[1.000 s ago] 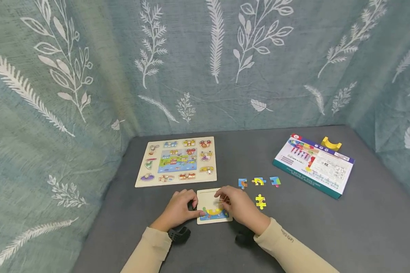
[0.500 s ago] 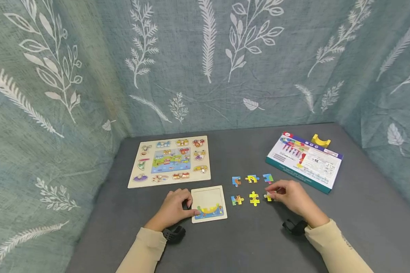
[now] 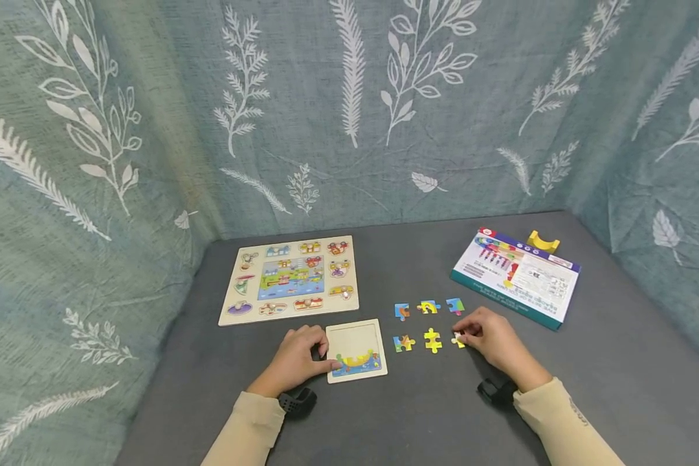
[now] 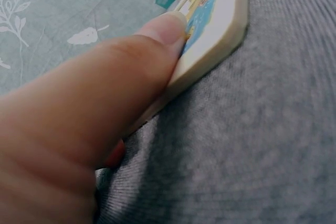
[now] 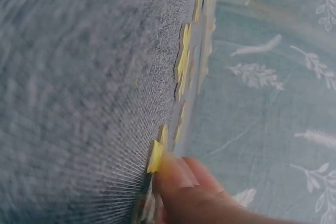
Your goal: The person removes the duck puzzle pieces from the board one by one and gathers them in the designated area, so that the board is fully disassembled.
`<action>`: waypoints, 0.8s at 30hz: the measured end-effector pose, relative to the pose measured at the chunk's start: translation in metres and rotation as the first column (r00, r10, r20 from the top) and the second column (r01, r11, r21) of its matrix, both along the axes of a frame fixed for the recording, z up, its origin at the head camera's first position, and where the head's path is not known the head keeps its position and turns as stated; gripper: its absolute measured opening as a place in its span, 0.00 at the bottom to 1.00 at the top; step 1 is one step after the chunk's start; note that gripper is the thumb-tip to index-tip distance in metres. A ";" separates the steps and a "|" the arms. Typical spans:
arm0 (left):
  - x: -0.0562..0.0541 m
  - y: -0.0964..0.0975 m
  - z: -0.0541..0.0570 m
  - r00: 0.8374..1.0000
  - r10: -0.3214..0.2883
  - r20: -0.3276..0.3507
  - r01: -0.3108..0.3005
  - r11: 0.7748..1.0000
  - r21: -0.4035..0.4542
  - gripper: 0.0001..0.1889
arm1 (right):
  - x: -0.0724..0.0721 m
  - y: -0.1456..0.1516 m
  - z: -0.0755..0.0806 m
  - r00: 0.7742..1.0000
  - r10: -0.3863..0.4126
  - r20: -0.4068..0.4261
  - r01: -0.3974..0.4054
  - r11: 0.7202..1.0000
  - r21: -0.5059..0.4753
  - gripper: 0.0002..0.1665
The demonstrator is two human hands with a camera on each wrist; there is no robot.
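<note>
My left hand (image 3: 299,358) grips the left edge of a small wooden puzzle tray (image 3: 353,323), thumb (image 4: 152,35) on its near left corner. In the tray's near part lie joined pieces (image 3: 358,364) in blue and yellow; bare wood shows beyond them. Further right, my right hand (image 3: 492,341) pinches a yellow jigsaw piece (image 3: 457,340) low over the table, at the end of a row. Beside it lie a yellow jigsaw piece (image 3: 433,340) and a multicoloured piece (image 3: 404,343). Three more pieces, including a yellow-and-blue one (image 3: 428,307), form a row behind.
A large wooden knob puzzle board (image 3: 291,309) lies at the back left. At the back right is a flat teal-and-white box (image 3: 515,277), with a yellow curved block (image 3: 543,243) behind it. A leaf-patterned curtain (image 3: 326,116) encloses the table.
My right hand has moved right from over the tray to the row's right end, where a yellow piece now shows. The left hand stays at the tray. The head view has shifted slightly.
</note>
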State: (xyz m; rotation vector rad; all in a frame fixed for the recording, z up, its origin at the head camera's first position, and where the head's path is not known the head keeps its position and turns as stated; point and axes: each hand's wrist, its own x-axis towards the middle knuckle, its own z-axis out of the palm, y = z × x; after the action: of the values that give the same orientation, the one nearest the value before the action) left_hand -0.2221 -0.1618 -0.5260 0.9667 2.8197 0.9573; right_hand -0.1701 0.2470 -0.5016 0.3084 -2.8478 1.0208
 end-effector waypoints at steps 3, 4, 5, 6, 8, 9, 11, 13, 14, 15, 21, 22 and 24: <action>0.001 0.002 0.000 1.000 -0.012 0.001 0.012 1.000 0.009 0.25 | 0.002 -0.005 0.004 0.999 -0.019 -0.037 0.021 0.998 0.055 0.09; 0.001 0.002 0.000 1.000 -0.015 0.003 0.015 1.000 0.008 0.25 | 0.003 -0.009 0.007 0.998 -0.021 -0.055 0.025 0.997 0.067 0.10; 0.001 0.001 0.000 1.000 -0.019 0.006 0.019 1.000 0.008 0.25 | 0.004 -0.017 0.010 0.997 -0.021 -0.072 0.026 0.997 0.070 0.10; 0.001 0.001 0.001 1.000 -0.022 0.010 0.022 1.000 0.008 0.25 | 0.004 -0.026 0.015 0.996 -0.018 -0.086 0.023 0.998 0.065 0.11; 0.001 0.000 0.003 1.000 -0.025 0.013 0.025 1.000 0.004 0.26 | 0.003 -0.053 0.025 0.995 0.020 -0.103 -0.017 1.000 0.026 0.11; 0.000 -0.001 0.003 1.000 -0.023 0.012 0.023 1.000 0.003 0.26 | 0.002 -0.068 0.029 0.993 0.055 -0.106 -0.054 0.999 0.007 0.10; 0.000 -0.006 0.006 1.000 -0.005 0.014 0.005 1.000 -0.001 0.25 | -0.003 -0.106 0.035 0.984 0.152 -0.097 -0.156 0.987 -0.032 0.09; 0.000 -0.009 0.008 0.999 0.031 0.020 -0.031 1.000 -0.002 0.22 | -0.008 -0.141 0.036 0.964 0.259 -0.067 -0.262 0.964 -0.049 0.10; 0.000 -0.009 0.008 0.998 0.053 0.031 -0.053 0.999 0.006 0.20 | -0.011 -0.156 0.034 0.951 0.308 -0.041 -0.309 0.950 -0.047 0.12; 0.000 -0.009 0.009 0.997 0.071 0.040 -0.072 0.997 0.017 0.18 | -0.013 -0.169 0.031 0.940 0.340 -0.010 -0.340 0.940 -0.036 0.14; 0.002 -0.001 0.003 0.996 0.076 0.049 -0.079 0.995 0.053 0.07 | -0.010 -0.201 0.008 0.924 0.359 0.128 -0.371 0.925 0.080 0.21; 0.002 0.000 0.002 0.996 0.073 0.043 -0.075 0.996 0.051 0.07 | -0.009 -0.202 0.005 0.925 0.358 0.126 -0.370 0.925 0.087 0.21; 0.003 -0.001 0.004 0.997 0.078 0.023 -0.079 0.996 0.050 0.07 | -0.008 -0.203 0.003 0.926 0.363 0.106 -0.371 0.926 0.072 0.19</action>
State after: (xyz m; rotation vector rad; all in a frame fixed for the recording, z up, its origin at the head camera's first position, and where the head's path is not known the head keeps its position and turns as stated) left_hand -0.2195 -0.1626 -0.5222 0.8509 2.8483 1.0450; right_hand -0.1779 0.0436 -0.4988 0.8549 -2.9920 0.9807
